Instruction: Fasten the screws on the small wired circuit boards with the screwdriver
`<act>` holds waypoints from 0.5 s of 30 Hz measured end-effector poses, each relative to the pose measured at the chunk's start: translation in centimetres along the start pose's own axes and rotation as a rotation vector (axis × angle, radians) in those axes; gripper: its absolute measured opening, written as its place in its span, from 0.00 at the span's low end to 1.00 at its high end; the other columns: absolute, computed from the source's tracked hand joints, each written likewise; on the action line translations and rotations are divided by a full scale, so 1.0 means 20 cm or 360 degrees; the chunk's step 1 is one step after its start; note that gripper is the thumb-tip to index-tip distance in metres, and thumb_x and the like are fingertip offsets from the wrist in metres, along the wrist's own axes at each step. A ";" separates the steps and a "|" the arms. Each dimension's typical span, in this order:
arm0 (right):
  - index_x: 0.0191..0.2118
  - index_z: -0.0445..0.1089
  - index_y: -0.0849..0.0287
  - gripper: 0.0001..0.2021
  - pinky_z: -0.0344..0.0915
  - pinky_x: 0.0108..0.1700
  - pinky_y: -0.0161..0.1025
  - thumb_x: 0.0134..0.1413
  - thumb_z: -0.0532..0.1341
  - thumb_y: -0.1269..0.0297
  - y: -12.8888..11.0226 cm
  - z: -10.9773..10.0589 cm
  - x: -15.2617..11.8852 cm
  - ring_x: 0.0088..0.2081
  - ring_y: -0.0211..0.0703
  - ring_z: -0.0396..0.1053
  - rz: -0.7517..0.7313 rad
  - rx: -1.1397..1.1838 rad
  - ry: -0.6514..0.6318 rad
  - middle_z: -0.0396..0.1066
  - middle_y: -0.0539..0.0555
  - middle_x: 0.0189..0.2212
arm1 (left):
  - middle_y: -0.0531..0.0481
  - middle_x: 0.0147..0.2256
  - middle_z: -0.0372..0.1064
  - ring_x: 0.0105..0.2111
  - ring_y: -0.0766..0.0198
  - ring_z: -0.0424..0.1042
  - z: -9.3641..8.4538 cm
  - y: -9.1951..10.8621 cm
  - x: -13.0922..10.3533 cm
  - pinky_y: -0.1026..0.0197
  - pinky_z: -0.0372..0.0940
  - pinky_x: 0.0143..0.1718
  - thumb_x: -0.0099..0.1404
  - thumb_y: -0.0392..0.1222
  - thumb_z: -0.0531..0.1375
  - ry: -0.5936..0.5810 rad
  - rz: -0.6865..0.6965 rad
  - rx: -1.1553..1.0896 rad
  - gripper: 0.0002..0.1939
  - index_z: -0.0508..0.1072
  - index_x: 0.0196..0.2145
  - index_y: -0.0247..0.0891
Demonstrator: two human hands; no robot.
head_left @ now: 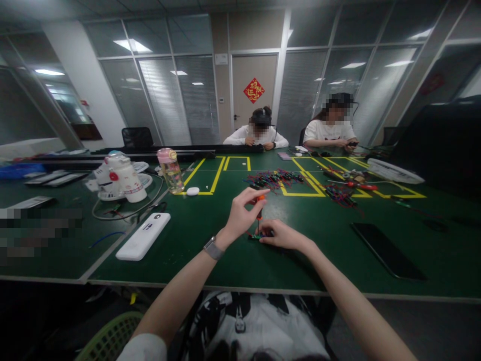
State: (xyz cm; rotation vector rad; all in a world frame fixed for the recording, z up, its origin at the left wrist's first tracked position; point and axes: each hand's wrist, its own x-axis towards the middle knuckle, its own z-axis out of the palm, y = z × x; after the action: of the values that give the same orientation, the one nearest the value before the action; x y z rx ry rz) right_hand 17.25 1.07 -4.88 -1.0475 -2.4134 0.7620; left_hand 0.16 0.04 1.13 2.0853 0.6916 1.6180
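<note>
My left hand [244,211] is closed round the orange and black handle of a screwdriver [259,213], which stands upright with its shaft pointing down. The tip of the shaft meets a small green circuit board [254,237] lying on the table. My right hand [280,234] rests low on the table, its fingers closed on the board's right side and on thin wires there. Those fingers partly hide the board and the wires. Beyond my hands lies a pile of small boards with red, blue and black wires [276,178].
A white power bank [143,236] lies left and a black phone [387,250] right on the green table [210,271]. Farther off are a clear bottle [170,170], a white flask [131,180], a white earbud case [193,191] and a second wire pile [340,194]. Two people sit opposite.
</note>
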 end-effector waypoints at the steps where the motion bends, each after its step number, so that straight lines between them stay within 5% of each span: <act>1: 0.37 0.74 0.62 0.07 0.60 0.32 0.34 0.49 0.65 0.70 0.00 0.00 0.00 0.29 0.38 0.64 0.0002 0.0001 0.0005 0.68 0.50 0.27 | 0.50 0.33 0.68 0.33 0.66 0.68 0.00 0.00 0.00 0.65 0.65 0.35 0.64 0.37 0.62 0.0055 0.0039 0.0075 0.10 0.77 0.43 0.39; 5: 0.38 0.74 0.61 0.08 0.60 0.32 0.34 0.49 0.65 0.70 0.01 0.00 0.00 0.29 0.38 0.64 -0.0002 0.0003 0.0010 0.68 0.50 0.28 | 0.53 0.30 0.64 0.31 0.67 0.66 -0.02 0.01 0.00 0.64 0.64 0.35 0.60 0.39 0.66 0.0145 0.0114 0.0219 0.07 0.78 0.38 0.39; 11: 0.38 0.74 0.62 0.08 0.60 0.32 0.34 0.49 0.65 0.70 0.00 0.00 0.00 0.28 0.38 0.64 -0.0001 -0.0006 -0.0004 0.67 0.50 0.27 | 0.44 0.47 0.71 0.49 0.61 0.69 -0.03 0.01 0.00 0.57 0.64 0.51 0.70 0.36 0.52 -0.0061 0.0132 0.0040 0.14 0.74 0.48 0.38; 15: 0.37 0.74 0.62 0.08 0.60 0.31 0.34 0.49 0.65 0.70 0.00 0.00 0.00 0.28 0.38 0.64 0.0004 -0.0004 0.0000 0.68 0.50 0.27 | 0.46 0.42 0.74 0.43 0.62 0.72 -0.02 0.01 0.00 0.59 0.66 0.45 0.70 0.37 0.54 -0.0070 0.0098 0.0052 0.13 0.74 0.48 0.39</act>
State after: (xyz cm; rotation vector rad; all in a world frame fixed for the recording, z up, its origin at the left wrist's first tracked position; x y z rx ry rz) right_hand 17.26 1.05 -4.84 -1.0515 -2.4142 0.7599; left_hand -0.25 -0.07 1.46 2.1792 0.6492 1.5983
